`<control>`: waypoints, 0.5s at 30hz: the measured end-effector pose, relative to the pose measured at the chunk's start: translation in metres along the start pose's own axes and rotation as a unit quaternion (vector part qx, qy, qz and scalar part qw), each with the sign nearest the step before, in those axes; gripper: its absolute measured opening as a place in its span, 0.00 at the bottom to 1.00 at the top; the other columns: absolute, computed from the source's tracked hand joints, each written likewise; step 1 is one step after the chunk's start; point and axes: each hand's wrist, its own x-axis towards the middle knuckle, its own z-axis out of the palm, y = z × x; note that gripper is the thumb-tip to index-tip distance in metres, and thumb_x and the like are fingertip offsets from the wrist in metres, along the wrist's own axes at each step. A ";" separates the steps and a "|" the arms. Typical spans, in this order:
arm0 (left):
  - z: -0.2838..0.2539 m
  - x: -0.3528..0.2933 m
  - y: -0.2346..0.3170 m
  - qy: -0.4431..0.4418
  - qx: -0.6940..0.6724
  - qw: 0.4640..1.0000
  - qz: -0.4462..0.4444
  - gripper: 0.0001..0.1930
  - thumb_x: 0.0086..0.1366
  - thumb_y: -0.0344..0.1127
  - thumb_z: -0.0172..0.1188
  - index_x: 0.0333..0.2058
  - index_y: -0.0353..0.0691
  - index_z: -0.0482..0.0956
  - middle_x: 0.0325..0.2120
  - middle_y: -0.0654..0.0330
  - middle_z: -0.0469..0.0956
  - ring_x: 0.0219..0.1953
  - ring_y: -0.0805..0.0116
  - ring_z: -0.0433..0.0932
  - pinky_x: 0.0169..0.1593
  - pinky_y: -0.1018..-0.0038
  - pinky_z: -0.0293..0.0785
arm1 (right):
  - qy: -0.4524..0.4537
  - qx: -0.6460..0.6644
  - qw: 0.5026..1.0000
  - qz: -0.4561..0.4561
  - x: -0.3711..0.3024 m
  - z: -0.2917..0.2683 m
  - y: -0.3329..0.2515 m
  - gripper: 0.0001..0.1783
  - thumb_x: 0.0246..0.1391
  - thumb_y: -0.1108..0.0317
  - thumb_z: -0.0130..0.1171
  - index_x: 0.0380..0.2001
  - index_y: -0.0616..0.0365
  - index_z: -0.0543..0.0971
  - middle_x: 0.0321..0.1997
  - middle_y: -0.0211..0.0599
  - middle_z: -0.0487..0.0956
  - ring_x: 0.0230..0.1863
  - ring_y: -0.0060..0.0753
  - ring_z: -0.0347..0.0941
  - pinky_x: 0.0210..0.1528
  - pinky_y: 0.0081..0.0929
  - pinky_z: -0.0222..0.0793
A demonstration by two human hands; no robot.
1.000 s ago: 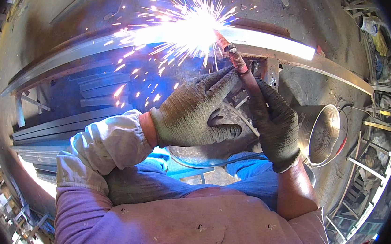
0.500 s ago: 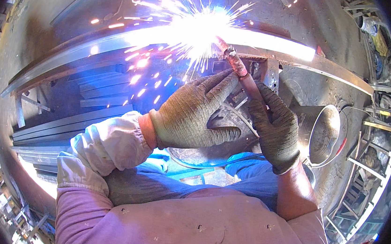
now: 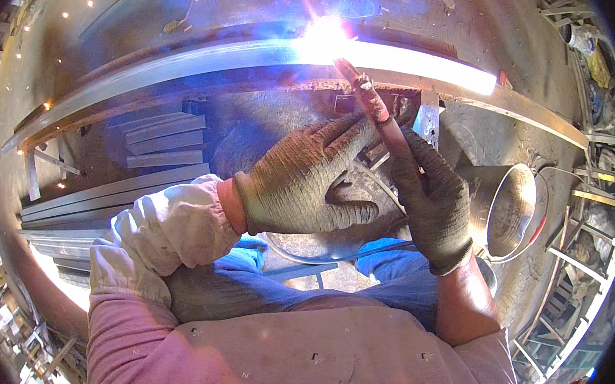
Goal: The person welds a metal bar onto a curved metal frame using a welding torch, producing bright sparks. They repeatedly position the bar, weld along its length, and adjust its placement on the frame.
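Note:
My right hand (image 3: 435,208), in a worn grey work glove, is wrapped round the handle of a welding torch (image 3: 372,100). The torch slants up and left, its copper-coloured tip close to a long metal bar (image 3: 216,61). A glaring arc (image 3: 325,37) burns on the bar just beyond the tip and hides the exact contact spot. My left hand (image 3: 301,177), also gloved, is stretched out with its thumb apart. Its fingertips lie against the torch neck, ahead of the right hand, without closing round it.
Long steel lengths (image 3: 107,199) are stacked at the left, with several short pieces (image 3: 166,140) above them. A metal bucket (image 3: 511,211) lies right of my right hand. Along the right edge stand metal frames (image 3: 578,264). An upright support (image 3: 427,118) is under the bar.
The arc's glow has shrunk and the dense spray of sparks has faded to a few scattered ones. Both hands and the torch have hardly moved.

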 end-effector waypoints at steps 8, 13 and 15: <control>0.003 0.001 -0.002 0.030 0.006 0.999 0.012 0.57 0.67 0.60 0.79 0.81 0.29 0.63 0.73 0.33 0.74 0.70 0.28 0.79 0.72 0.46 0.78 | -0.004 -0.005 1.000 0.025 0.000 0.000 0.000 0.26 0.81 0.63 0.68 0.75 0.63 0.82 0.51 0.34 0.91 0.48 0.18 0.82 0.52 0.27 0.83; 0.009 -0.004 -0.008 0.036 0.052 0.998 0.014 0.58 0.67 0.63 0.78 0.81 0.30 0.63 0.73 0.33 0.74 0.73 0.31 0.76 0.75 0.45 0.75 | 0.000 -0.032 0.999 0.013 0.001 0.000 -0.001 0.25 0.82 0.65 0.67 0.75 0.62 0.82 0.48 0.27 0.89 0.42 0.13 0.78 0.46 0.22 0.80; 0.010 -0.006 -0.009 0.028 0.045 0.999 0.008 0.58 0.67 0.64 0.78 0.81 0.31 0.63 0.73 0.34 0.74 0.73 0.32 0.76 0.76 0.45 0.74 | -0.003 0.025 1.000 0.013 -0.003 0.002 -0.002 0.25 0.82 0.65 0.66 0.75 0.61 0.82 0.46 0.27 0.89 0.42 0.13 0.77 0.46 0.22 0.80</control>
